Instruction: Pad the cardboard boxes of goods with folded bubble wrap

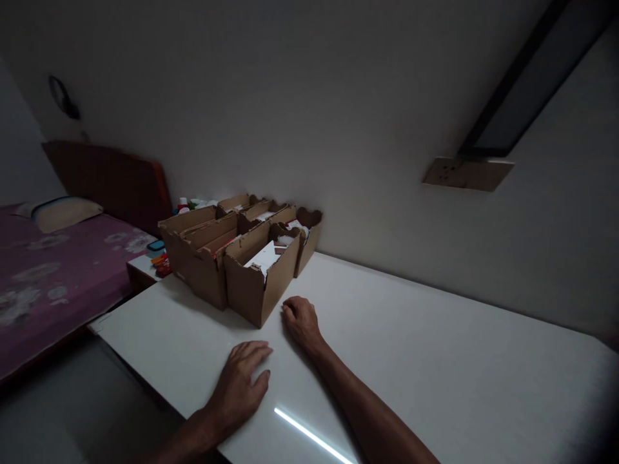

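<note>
My left hand lies flat on the white table, fingers stretched toward the cardboard boxes, holding nothing. My right hand rests on the table just right of the nearest cardboard box, fingers curled down against the surface, with nothing seen in them. Three open cardboard boxes stand side by side at the table's far left corner. The nearest holds white papers. The middle box holds something red and flat items.
A wall runs behind the table, with a switch plate. Left of the table stands a bed with a purple flowered sheet and a pillow. A small side table carries bottles and packets.
</note>
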The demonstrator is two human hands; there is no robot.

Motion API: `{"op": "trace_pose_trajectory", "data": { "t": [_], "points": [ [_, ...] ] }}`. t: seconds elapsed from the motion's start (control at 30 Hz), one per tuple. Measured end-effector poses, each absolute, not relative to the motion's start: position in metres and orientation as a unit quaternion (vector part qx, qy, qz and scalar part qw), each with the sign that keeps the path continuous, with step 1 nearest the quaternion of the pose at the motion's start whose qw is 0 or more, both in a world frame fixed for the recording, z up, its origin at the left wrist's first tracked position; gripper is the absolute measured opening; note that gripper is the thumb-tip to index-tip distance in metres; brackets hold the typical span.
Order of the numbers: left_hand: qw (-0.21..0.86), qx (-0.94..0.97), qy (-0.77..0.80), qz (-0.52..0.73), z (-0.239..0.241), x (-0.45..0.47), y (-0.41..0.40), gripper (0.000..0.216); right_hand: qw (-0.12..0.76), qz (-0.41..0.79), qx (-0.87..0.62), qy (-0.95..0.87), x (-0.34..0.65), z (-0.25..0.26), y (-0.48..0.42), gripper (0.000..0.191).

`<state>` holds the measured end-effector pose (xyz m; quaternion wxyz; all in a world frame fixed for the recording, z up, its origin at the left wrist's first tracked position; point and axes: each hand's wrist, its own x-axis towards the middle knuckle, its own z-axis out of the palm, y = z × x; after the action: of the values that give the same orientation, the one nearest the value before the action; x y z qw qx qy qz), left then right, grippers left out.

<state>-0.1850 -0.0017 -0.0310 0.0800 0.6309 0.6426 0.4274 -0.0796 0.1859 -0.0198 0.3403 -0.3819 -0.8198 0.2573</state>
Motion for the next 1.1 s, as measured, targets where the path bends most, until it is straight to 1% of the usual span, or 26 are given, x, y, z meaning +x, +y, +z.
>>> {"op": "trace_pose_trajectory", "data": {
  "t": [0.1, 0.23, 0.33, 0.47, 0.57, 0.73, 0.87, 0.97, 1.1],
  "points": [
    [0.127, 0.698, 0.584, 0.395, -0.019, -0.166, 0.003, 0.037, 0.379, 0.312, -0.391, -0.778, -0.077, -0.019, 0.190, 0.021],
    [0.175, 0.756, 0.522, 0.354, -0.013, -0.149, 0.041, 0.035, 0.447, 0.383, -0.410, -0.697, -0.070, -0.017, 0.200, 0.033],
    [0.184, 0.756, 0.518, 0.355, -0.014, -0.145, 0.083, 0.029, 0.488, 0.414, -0.430, -0.636, -0.060, -0.016, 0.211, 0.037],
    [0.191, 0.732, 0.530, 0.383, -0.015, -0.145, 0.128, 0.026, 0.525, 0.424, -0.455, -0.581, -0.045, -0.015, 0.228, 0.038],
    [0.212, 0.708, 0.535, 0.410, -0.015, -0.147, 0.143, 0.026, 0.537, 0.421, -0.467, -0.562, -0.038, -0.012, 0.238, 0.039],
    [0.272, 0.664, 0.530, 0.451, -0.014, -0.155, 0.148, 0.027, 0.532, 0.416, -0.463, -0.574, -0.037, -0.007, 0.239, 0.040],
    [0.306, 0.616, 0.545, 0.480, -0.016, -0.160, 0.156, 0.036, 0.535, 0.396, -0.441, -0.602, -0.042, 0.000, 0.229, 0.038],
    [0.318, 0.593, 0.550, 0.495, -0.018, -0.160, 0.160, 0.043, 0.550, 0.371, -0.421, -0.619, -0.048, 0.021, 0.225, 0.036],
    [0.313, 0.581, 0.562, 0.500, -0.023, -0.156, 0.163, 0.039, 0.561, 0.318, -0.371, -0.668, -0.067, 0.084, 0.227, 0.030]
  ]
}}
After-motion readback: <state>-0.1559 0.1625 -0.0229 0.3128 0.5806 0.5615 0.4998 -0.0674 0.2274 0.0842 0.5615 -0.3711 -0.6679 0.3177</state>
